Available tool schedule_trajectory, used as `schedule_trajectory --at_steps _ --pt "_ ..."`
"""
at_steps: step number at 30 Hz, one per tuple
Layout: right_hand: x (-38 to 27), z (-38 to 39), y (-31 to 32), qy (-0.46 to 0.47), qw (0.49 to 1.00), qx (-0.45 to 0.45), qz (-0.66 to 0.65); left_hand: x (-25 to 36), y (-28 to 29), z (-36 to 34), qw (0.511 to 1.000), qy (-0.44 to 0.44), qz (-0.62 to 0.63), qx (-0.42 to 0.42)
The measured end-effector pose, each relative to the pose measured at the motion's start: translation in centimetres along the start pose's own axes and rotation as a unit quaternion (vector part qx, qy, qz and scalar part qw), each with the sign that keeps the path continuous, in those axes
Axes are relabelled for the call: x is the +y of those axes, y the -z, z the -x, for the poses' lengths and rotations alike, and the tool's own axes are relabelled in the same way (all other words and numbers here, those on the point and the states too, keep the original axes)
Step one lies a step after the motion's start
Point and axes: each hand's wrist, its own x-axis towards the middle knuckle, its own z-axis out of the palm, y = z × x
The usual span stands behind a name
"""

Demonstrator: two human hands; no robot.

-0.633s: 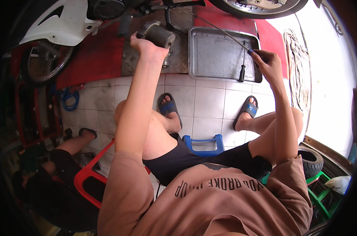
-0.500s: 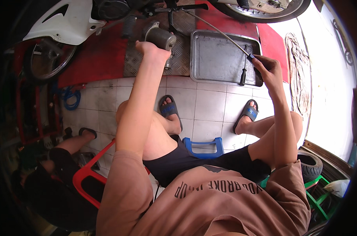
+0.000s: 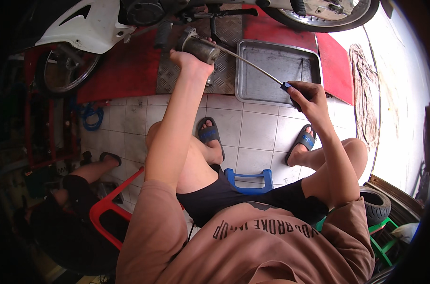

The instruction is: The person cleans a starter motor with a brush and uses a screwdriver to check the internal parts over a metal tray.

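My left hand [image 3: 191,61] is gripping cylindrical metal housing [image 3: 200,50] left of tray [image 3: 260,86]; right hand [image 3: 311,98] is now swinging grasped long screwdriver [image 3: 257,67] toward it.

A red platform [image 3: 125,75] with a ridged metal plate [image 3: 226,85] carries a metal tray [image 3: 262,98]. On the white tiled floor [image 3: 257,128] rest two dark sandals [image 3: 208,135] and a coiled blue hose [image 3: 98,120].
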Motion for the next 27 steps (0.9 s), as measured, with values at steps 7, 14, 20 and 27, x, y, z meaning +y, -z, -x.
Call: schedule_trajectory --at_steps 7,14,20,27 --pt "0.5 0.2 -1.1 -0.013 0.999 -0.005 -0.034 0.2 -0.1 0.1 1.000 -0.002 0.024 -0.004" --pt "0.6 0.0 -1.7 -0.015 0.999 0.002 -0.037 0.2 -0.1 0.3 1.000 -0.006 0.007 -0.008" --pt "0.6 -0.1 -1.8 0.036 0.999 0.000 0.027 0.3 0.2 0.3 1.000 -0.011 0.002 -0.022" --pt "1.7 -0.6 -1.1 0.087 0.995 0.014 0.047 0.4 0.0 0.2 0.998 -0.053 -0.020 -0.026"
